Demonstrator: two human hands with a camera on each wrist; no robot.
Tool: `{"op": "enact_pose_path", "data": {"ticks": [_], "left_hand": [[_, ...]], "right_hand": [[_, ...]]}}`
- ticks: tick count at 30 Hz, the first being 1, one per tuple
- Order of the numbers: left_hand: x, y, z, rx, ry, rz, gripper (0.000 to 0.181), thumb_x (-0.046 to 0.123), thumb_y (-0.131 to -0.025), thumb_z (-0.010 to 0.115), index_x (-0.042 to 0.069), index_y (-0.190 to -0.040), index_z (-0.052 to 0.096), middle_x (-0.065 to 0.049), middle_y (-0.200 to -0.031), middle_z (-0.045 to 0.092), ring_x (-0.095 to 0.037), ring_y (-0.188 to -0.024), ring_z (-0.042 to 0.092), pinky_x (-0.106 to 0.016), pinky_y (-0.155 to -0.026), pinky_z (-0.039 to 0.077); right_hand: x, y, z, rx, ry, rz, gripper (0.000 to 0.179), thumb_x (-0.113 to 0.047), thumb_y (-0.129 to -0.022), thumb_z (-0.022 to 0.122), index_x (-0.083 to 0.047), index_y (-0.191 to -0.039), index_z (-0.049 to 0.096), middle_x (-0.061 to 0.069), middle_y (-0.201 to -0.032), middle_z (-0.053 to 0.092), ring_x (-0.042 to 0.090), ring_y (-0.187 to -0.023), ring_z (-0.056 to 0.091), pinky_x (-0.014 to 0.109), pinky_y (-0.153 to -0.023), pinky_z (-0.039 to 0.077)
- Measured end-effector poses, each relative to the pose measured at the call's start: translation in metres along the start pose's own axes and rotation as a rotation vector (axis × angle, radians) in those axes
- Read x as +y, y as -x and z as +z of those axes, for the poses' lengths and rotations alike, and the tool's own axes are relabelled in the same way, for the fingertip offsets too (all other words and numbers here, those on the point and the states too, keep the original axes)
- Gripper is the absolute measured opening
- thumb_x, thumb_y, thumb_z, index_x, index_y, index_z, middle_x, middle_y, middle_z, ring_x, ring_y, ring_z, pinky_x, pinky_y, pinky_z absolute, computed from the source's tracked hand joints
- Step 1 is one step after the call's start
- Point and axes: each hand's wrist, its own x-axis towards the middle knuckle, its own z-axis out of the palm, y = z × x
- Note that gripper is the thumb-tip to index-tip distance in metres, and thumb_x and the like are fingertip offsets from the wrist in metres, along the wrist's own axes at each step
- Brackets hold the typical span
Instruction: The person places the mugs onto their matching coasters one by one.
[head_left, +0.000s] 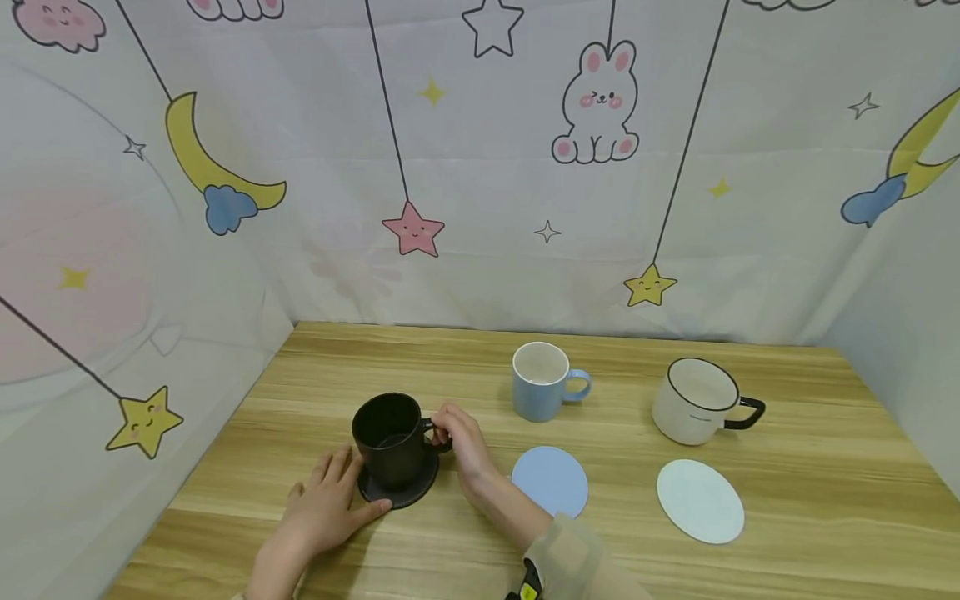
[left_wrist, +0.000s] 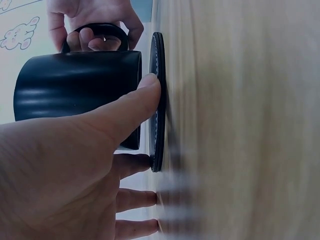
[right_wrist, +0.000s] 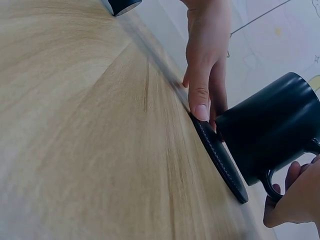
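Observation:
A black mug (head_left: 390, 454) hangs upright just above a round black coaster (head_left: 405, 498) with a stitched edge; the left wrist view shows a narrow gap between the mug's base and the coaster (left_wrist: 158, 105). My right hand (head_left: 465, 450) grips the mug by its handle, fingers curled through the loop. On the coaster's near side lies my left hand (head_left: 322, 508), fingers fairly straight. Its thumb (left_wrist: 137, 97) presses on the coaster's rim, and the index finger touches the edge. The other left fingertips rest on the table.
Right of the black mug stand a light blue mug (head_left: 536, 400) and a white mug (head_left: 686, 412) with a black handle. In front of them lie a round blue coaster (head_left: 551, 479) and a round white coaster (head_left: 701, 500). Patterned cloth (head_left: 487, 183) surrounds the wooden table (head_left: 600, 550).

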Motion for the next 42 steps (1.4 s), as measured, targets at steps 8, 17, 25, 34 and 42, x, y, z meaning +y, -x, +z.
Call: {"op": "enact_pose_path", "data": {"ticks": [8, 17, 25, 34, 42], "left_hand": [[-0.001, 0.000, 0.000, 0.003, 0.004, 0.002, 0.095, 0.068, -0.082, 0.057, 0.002, -0.147, 0.036, -0.029, -0.156, 0.020, -0.055, -0.140, 0.018, -0.081, -0.097, 0.020], [-0.001, -0.001, 0.001, 0.006, 0.004, 0.005, 0.095, 0.067, -0.082, 0.057, 0.002, -0.147, 0.035, -0.029, -0.156, 0.020, -0.055, -0.140, 0.017, -0.081, -0.097, 0.020], [0.000, -0.001, 0.001, 0.005, -0.002, 0.007, 0.094, 0.067, -0.082, 0.057, 0.003, -0.148, 0.034, -0.030, -0.155, 0.020, -0.055, -0.140, 0.018, -0.081, -0.097, 0.020], [0.001, -0.001, 0.000, 0.010, -0.001, 0.014, 0.093, 0.066, -0.083, 0.057, 0.002, -0.147, 0.035, -0.030, -0.155, 0.020, -0.056, -0.139, 0.018, -0.081, -0.097, 0.021], [0.001, 0.000, 0.000, 0.015, -0.002, 0.022, 0.093, 0.066, -0.083, 0.058, 0.002, -0.147, 0.035, -0.030, -0.155, 0.020, -0.056, -0.139, 0.019, -0.081, -0.097, 0.022]], "right_hand": [[0.004, -0.002, 0.002, -0.007, -0.007, -0.011, 0.029, -0.009, -0.091, 0.048, -0.010, -0.064, 0.036, -0.002, -0.066, 0.039, 0.015, -0.072, 0.046, 0.026, -0.077, 0.040], [0.005, -0.002, 0.000, -0.012, -0.008, -0.001, 0.029, -0.009, -0.089, 0.048, -0.010, -0.063, 0.036, -0.002, -0.065, 0.039, 0.016, -0.073, 0.045, 0.026, -0.077, 0.040], [0.007, -0.002, -0.001, -0.025, -0.001, 0.002, 0.028, -0.007, -0.089, 0.047, -0.010, -0.063, 0.037, -0.003, -0.065, 0.039, 0.016, -0.072, 0.045, 0.026, -0.077, 0.040], [0.006, -0.003, -0.005, -0.074, 0.024, -0.029, 0.025, -0.007, -0.088, 0.047, -0.004, -0.065, 0.038, -0.003, -0.064, 0.041, 0.014, -0.071, 0.047, 0.025, -0.077, 0.041], [0.002, -0.005, -0.010, -0.123, 0.076, -0.022, 0.028, -0.007, -0.090, 0.047, -0.011, -0.063, 0.043, -0.004, -0.064, 0.044, 0.010, -0.069, 0.049, 0.023, -0.076, 0.042]]}}
